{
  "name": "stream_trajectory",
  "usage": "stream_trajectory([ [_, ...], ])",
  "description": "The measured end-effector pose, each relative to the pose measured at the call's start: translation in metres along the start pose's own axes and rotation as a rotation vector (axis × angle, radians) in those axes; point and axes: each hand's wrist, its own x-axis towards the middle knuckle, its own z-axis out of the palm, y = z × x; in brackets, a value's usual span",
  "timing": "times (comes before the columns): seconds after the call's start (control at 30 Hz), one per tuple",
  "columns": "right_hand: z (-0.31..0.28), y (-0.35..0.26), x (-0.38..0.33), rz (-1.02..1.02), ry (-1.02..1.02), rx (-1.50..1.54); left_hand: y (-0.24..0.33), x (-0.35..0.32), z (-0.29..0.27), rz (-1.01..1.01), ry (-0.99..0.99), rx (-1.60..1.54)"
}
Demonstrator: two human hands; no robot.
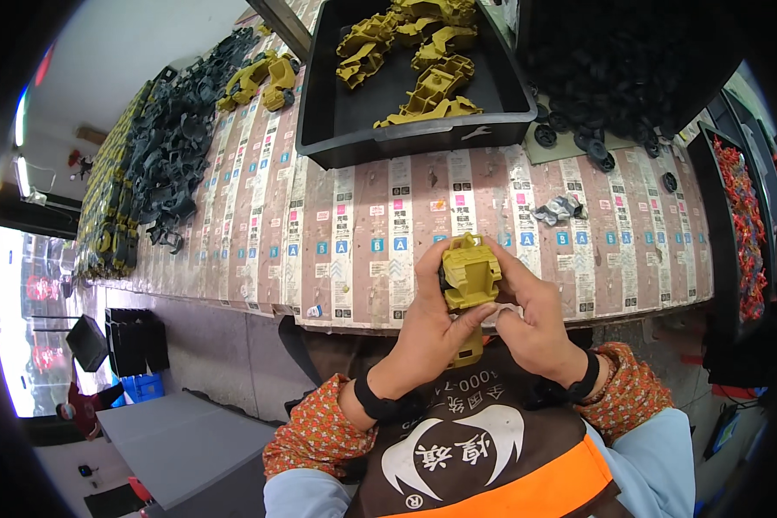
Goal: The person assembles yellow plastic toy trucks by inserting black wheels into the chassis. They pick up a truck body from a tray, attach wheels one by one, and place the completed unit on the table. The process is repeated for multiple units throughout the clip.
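1. brown apron (540,436) with a bright orange stripe is closest, and red flowery sleeves (319,432) cover the arms.
2. both hands are busy with one yellow plastic piece (473,274). the left hand (430,318) holds its left side, with the thumb at the bottom. the right hand (533,312) has its fingers curled at the right side.
3. that piece is up in front of the apron, by the near edge of the desk (363,203). more yellow shows under the thumbs, but i cannot tell if it is the same piece.
4. past the hands is a big black bin (423,141) with yellow parts (440,82) inside.
5. dark grey parts (177,142) lie in a heap on the left of the desk.
6. black wheels (603,158) and a crumpled silvery thing (559,209) are on the right.
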Motion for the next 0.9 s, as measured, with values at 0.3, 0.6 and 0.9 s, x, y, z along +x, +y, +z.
stream_trajectory([
  [0.3,-0.062,0.011,0.058,0.064,-0.078,-0.434,-0.001,0.015,-0.01,-0.181,-0.073,-0.132],
  [0.6,-0.177,0.03,0.176,-0.146,0.165,-1.304,0.018,0.022,-0.034,-0.457,0.171,-0.792],
  [0.9,-0.165,0.027,0.145,-0.215,0.08,-1.323,0.012,0.032,-0.038,-0.329,0.377,-0.946],
])
